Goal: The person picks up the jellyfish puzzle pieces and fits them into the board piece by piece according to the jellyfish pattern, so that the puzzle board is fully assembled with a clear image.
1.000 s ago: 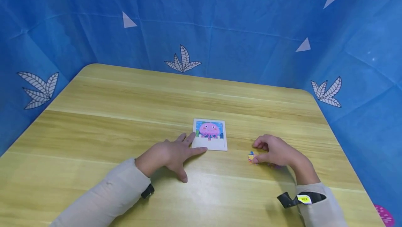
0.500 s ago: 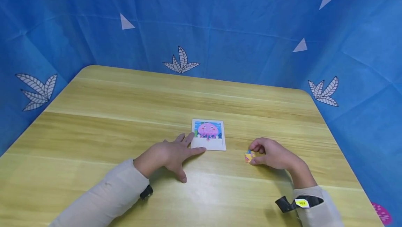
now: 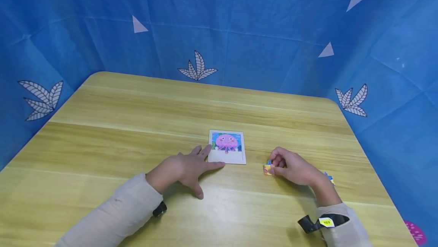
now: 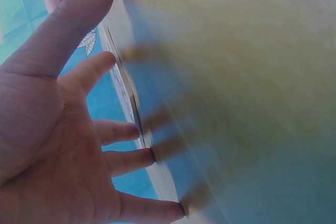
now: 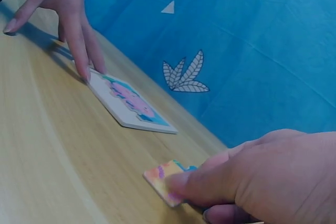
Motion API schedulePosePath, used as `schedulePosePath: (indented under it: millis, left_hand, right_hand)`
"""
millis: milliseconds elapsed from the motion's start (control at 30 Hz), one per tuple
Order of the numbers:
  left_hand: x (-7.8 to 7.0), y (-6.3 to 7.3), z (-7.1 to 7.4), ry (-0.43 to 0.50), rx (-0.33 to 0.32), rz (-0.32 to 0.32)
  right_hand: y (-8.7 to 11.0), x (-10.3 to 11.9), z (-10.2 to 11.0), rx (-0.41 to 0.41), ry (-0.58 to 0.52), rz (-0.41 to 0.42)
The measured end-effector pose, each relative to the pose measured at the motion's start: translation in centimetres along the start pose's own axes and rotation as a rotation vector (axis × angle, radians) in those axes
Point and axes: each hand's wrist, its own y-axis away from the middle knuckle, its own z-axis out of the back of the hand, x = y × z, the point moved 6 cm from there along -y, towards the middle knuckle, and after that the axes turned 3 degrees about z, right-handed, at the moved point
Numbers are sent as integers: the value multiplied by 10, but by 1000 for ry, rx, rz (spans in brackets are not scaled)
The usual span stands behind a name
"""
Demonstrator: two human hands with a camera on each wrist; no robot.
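A white-framed jigsaw board (image 3: 227,158) lies on the table, its upper part filled with a pink octopus-like picture and its lower strip bare. My left hand (image 3: 187,168) spreads its fingers, with fingertips touching the left and near edges of the board. Between thumb and fingers, my right hand (image 3: 295,167) pinches a yellow-orange puzzle piece (image 3: 268,170) with a blue tip, to the right of the board. In the right wrist view the puzzle piece (image 5: 160,178) is tilted, near the tabletop; the fingers hide part of it.
Another blue and yellow puzzle piece (image 3: 330,179) shows beside my right wrist, partly covered by it. The wooden table (image 3: 137,114) ends at a blue curtain (image 3: 260,30) printed with leaves and triangles, at the back and sides.
My right hand has drawn slightly left with the puzzle piece, which has turned a little. The other piece now shows beside the right wrist. My left hand stays at the board.
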Motion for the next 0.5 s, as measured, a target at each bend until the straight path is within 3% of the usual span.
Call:
schedulePosePath:
  millis: [267,500]
  left_hand:
    - [0,0,0,-8,-1,-4]
    - [1,0,0,-3,-1,0]
  right_hand:
    - [-10,3,-4,-47,-38,-9]
    - [-23,12,-4,-95,-112,38]
